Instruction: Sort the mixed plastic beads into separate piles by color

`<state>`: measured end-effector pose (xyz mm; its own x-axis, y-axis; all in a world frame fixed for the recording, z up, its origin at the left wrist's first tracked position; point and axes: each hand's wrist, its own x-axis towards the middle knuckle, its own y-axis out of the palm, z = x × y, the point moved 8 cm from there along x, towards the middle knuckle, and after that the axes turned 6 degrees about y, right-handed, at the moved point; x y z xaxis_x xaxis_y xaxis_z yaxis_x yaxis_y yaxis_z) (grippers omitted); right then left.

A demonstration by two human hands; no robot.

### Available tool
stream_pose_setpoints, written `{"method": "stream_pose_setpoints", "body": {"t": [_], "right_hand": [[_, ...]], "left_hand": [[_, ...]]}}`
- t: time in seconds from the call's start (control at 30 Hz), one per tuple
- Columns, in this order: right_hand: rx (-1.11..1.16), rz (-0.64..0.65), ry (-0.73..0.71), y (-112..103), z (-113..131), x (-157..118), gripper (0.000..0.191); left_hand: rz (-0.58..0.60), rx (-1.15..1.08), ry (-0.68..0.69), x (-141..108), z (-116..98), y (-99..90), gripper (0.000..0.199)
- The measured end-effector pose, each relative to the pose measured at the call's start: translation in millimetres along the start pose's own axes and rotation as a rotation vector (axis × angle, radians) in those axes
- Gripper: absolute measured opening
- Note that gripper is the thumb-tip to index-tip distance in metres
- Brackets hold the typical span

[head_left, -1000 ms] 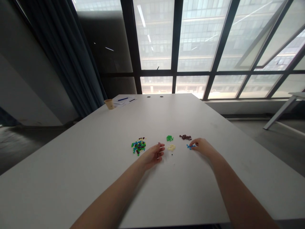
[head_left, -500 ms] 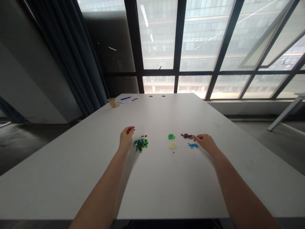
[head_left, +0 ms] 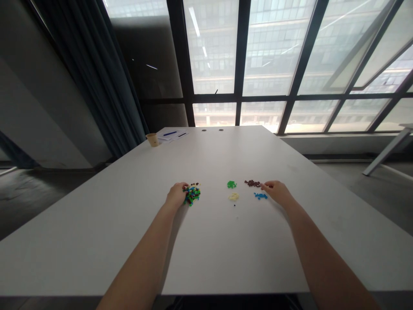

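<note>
The mixed pile of small coloured pieces [head_left: 192, 196] is being touched at its left edge by the left hand [head_left: 176, 194], on the white table [head_left: 206, 249]; the fingers are being bent there, but whether a piece is being pinched cannot be told. The pieces are being judged light, stiff and not fragile, perhaps slippery; a fingertip pinch across opposite sides of one piece would be suited. The right hand [head_left: 278, 192] is being held with its fingertips close together beside the brown pile [head_left: 252, 183], near the blue pile [head_left: 260, 196]; whether anything is being gripped cannot be told. Compared with half a second ago, the left hand is being brought in against the mixed pile, while the right is being kept in nearly the same place.
</note>
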<state>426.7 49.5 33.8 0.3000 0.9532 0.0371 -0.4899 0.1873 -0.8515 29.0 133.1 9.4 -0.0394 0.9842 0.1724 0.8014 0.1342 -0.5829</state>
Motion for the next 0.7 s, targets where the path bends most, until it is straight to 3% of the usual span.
{"method": "stream_pose_setpoints", "body": {"t": [0.13, 0.33, 0.7], "right_hand": [[-0.016, 0.008, 0.01, 0.5, -0.1, -0.2, 0.038], [-0.002, 0.009, -0.01, 1.4, 0.0, 0.5, 0.036], [-0.014, -0.009, -0.029, 1.0, 3.1, 0.0, 0.036]], "left_hand": [[0.008, 0.053, 0.079, -1.1, -6.5, 1.1, 0.009], [0.09, 0.356, 0.146, -2.8, -12.2, 7.0, 0.017], [0.059, 0.365, 0.322, 0.2, -36.3, 9.3, 0.023]]}}
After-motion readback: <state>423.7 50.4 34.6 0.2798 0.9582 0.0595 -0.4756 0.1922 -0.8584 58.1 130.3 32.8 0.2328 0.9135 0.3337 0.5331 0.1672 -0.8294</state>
